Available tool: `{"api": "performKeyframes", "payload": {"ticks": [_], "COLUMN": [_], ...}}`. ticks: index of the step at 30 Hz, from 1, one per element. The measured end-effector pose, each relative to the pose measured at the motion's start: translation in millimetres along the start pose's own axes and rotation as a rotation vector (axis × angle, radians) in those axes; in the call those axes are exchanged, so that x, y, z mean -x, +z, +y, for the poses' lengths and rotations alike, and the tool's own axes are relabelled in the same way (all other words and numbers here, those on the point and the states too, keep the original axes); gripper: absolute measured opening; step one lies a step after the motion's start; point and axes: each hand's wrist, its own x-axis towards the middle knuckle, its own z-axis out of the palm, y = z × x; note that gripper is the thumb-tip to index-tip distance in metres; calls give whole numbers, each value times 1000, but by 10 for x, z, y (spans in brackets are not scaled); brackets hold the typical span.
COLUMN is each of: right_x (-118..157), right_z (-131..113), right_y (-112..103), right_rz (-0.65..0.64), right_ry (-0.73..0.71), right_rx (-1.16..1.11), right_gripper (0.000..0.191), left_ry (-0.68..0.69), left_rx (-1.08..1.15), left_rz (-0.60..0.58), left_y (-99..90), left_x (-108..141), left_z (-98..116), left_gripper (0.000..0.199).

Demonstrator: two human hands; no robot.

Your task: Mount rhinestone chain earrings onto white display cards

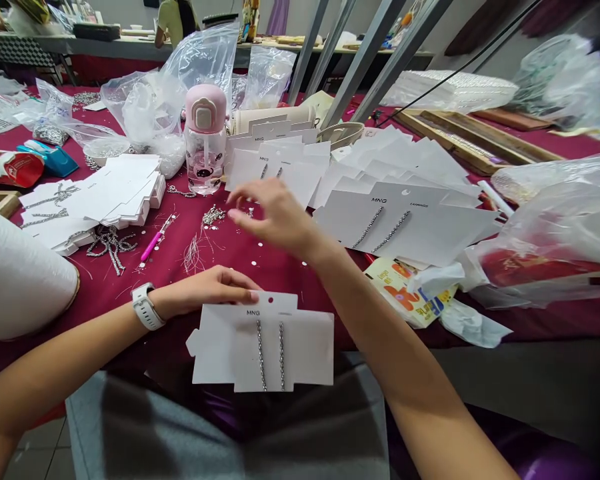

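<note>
An earring card, white with "MNG" print and a punched hole, is upright near the table's front edge. Two silver chain earrings hang side by side down its front. My left hand, wearing a white watch, grips the card's top edge, with some fingers hidden behind it. Farther forward, my right hand hovers above the table, thumb and fingers apart, with nothing visible between them. Just left of its fingertips lies a small pile of tiny metal pieces. A pink pen-like tool rests left of that pile.
A pink-lidded bottle stands behind the pile. Carded earrings fill the right side. At left are stacked blank cards, loose chains and a large white roll. Metal bars rise behind; plastic bags lie right.
</note>
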Motion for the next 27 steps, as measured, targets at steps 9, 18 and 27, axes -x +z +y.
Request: {"api": "performKeyframes", "payload": {"ticks": [9, 18, 27], "right_x": [-195, -85, -7], "right_z": [-105, 189, -57], "right_y": [500, 448, 639], "right_rz": [-497, -378, -394], "right_ry": [-319, -75, 154], "right_rx": [334, 391, 321], "right_gripper": [32, 28, 22], "left_ry": [109, 92, 78], "left_rx": [-338, -349, -343], "left_rz": [-246, -240, -257], "left_y": [54, 49, 44], "left_x": [50, 38, 37], "left_z": [-19, -5, 2], "left_gripper": [31, 31, 31]}}
